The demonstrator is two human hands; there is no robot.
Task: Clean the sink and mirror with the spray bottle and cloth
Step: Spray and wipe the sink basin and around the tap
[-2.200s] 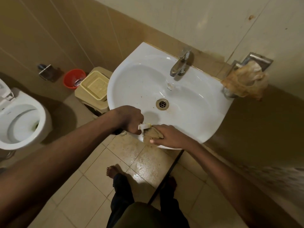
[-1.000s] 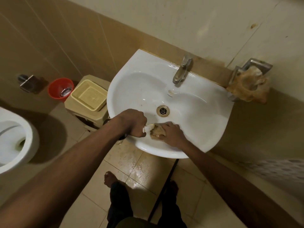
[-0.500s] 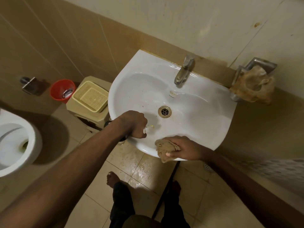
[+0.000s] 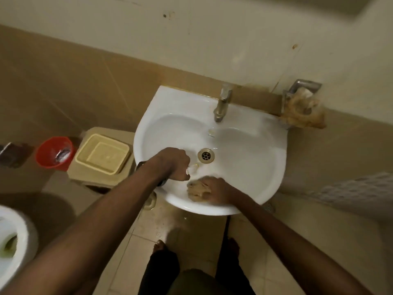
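Observation:
A white wall-hung sink fills the middle of the head view, with a metal tap at the back and a drain in the bowl. My left hand grips the spray bottle over the bowl's near left side; only its pale nozzle shows, pointing right just below the drain. My right hand holds a crumpled tan cloth against the inside of the bowl near the front rim. No mirror is in view.
A metal wall holder with a brown rag hangs right of the sink. On the floor to the left stand a beige bin and a red bucket. A toilet is at the far left. My feet are below the sink.
My right hand brought the cloth from the sink's front rim edge back up into the bowl. My left hand has stayed over the bowl with the bottle. The camera tilted up a little.

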